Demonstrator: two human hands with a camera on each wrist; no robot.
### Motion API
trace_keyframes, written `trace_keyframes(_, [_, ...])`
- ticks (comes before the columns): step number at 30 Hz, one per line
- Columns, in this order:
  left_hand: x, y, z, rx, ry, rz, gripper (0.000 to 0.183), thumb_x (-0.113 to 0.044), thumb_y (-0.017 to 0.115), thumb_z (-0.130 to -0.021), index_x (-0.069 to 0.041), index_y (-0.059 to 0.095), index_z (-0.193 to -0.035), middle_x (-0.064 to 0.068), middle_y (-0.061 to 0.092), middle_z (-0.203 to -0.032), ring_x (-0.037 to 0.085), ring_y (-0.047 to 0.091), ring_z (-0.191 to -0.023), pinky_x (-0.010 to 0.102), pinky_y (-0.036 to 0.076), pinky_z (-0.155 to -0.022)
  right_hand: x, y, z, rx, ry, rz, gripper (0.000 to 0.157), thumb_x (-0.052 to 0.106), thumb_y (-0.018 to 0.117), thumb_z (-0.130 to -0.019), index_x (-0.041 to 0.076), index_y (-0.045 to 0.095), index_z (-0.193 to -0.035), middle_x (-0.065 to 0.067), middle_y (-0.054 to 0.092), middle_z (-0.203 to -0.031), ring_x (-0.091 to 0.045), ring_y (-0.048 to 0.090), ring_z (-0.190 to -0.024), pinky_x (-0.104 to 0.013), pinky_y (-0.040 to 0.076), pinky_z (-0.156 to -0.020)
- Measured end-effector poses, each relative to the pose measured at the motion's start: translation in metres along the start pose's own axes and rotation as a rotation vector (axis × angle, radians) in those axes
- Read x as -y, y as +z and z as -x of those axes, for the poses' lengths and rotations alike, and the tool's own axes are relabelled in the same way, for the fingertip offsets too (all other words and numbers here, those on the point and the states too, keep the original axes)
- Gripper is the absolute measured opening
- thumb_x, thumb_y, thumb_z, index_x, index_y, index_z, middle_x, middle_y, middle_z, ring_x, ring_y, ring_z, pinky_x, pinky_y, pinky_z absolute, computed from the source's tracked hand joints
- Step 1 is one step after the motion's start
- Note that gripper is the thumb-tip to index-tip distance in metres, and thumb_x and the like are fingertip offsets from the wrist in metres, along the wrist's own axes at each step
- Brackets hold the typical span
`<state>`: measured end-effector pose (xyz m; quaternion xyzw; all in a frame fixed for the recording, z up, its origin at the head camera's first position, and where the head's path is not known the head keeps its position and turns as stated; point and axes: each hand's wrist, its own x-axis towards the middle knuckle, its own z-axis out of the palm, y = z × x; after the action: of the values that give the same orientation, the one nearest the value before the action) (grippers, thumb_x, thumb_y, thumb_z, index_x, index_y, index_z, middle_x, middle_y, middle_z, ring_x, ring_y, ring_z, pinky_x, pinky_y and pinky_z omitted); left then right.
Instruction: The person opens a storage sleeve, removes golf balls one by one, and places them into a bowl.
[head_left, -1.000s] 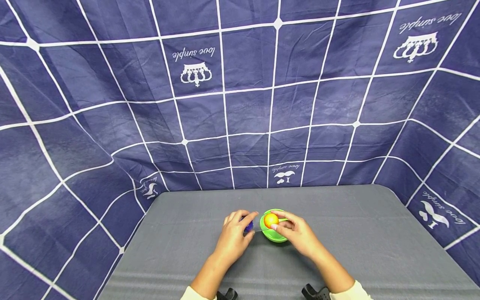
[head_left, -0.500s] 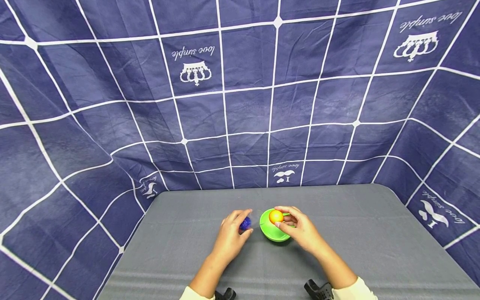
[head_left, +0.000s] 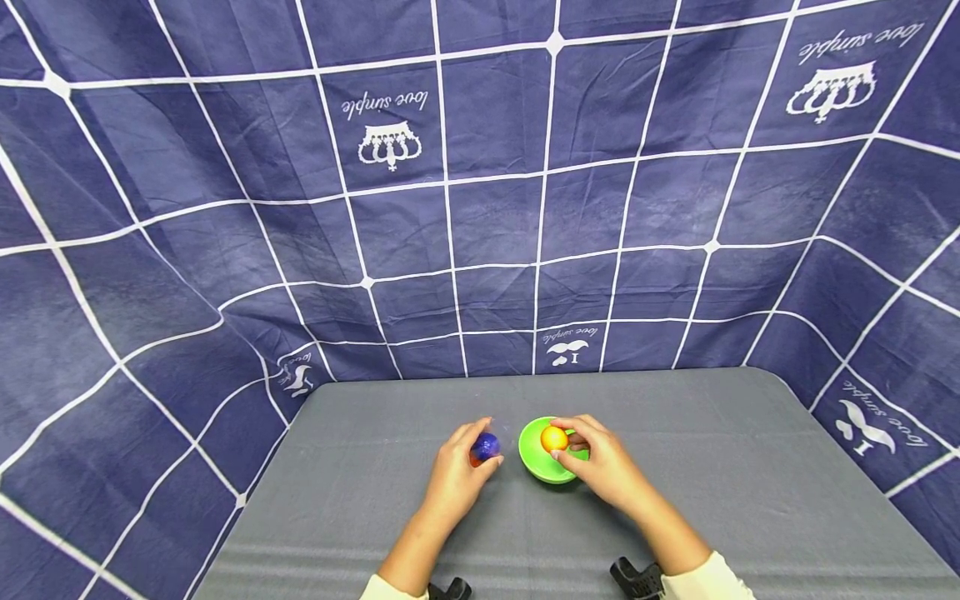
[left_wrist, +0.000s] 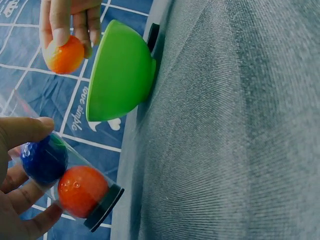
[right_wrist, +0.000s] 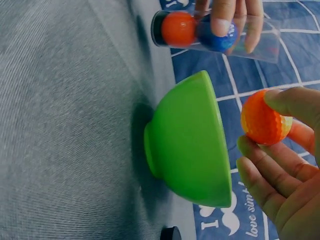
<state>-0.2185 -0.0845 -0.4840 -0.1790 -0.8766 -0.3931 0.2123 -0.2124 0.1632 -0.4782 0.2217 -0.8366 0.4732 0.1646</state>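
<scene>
1. Clock read from the head view, with 12 at the far edge of the gray table [head_left: 690,450]: pinched between thumb and fingers of the right hand [head_left: 603,467], an orange ball [head_left: 554,439], above the mouth of a green bowl [head_left: 533,458], slightly toward 12 from center.
2. Grip narrowed to the ball's width. Best lowered straight down, inside the rim, before any release; probably prone to bounce from higher.
3. Reaching in from about 4 o'clock. Worth lifting the looser lower fingers clear of the rim, to avoid nudging a bowl steadied by neither hand.
4. At 9 o'clock from the bowl, gripped by thumb and curled fingers of the left hand [head_left: 456,470]: a clear tube [right_wrist: 269,47], with a blue ball [left_wrist: 45,162] above a red ball [left_wrist: 82,191].
5. Tilted in the left wrist view, black end [left_wrist: 104,207] lowermost. Wise to hold it so, likely seating both balls; squeeze lightly, for fear of denting seemingly thin plastic.
6. Too faint to call open or capped: the tube's upper end.
</scene>
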Motion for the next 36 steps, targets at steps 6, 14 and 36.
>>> trace_keyframes(6, [0.004,0.003,0.0,-0.012,-0.032,0.032,0.054,-0.011,0.087,-0.076,-0.006,0.066,-0.126,0.007,0.072,-0.114,0.02,0.07,-0.096,0.031,0.059,-0.081,-0.003,0.006,0.001,0.014,-0.039,0.113,0.043,0.003,0.083,-0.078,0.004,0.07,-0.119,-0.004,0.069,-0.106,-0.011,0.068,-0.085,-0.028,0.059,-0.073])
trace_keyframes(14, [0.004,0.004,0.0,0.01,-0.092,0.093,0.054,-0.01,0.086,-0.078,-0.005,0.064,-0.127,0.01,0.071,-0.114,0.025,0.07,-0.099,0.034,0.06,-0.08,-0.002,0.014,0.001,0.047,-0.066,0.245,0.04,0.009,0.083,-0.08,0.006,0.071,-0.118,-0.002,0.068,-0.106,-0.014,0.068,-0.085,-0.03,0.059,-0.075])
trace_keyframes(36, [0.01,0.003,0.0,0.038,-0.134,0.137,0.049,-0.01,0.085,-0.079,-0.006,0.063,-0.123,0.014,0.07,-0.12,0.028,0.072,-0.104,0.039,0.06,-0.082,-0.006,0.018,-0.016,0.23,-0.044,0.424,0.029,0.01,0.083,-0.078,0.004,0.071,-0.104,-0.005,0.073,-0.095,-0.018,0.068,-0.079,-0.029,0.056,-0.072])
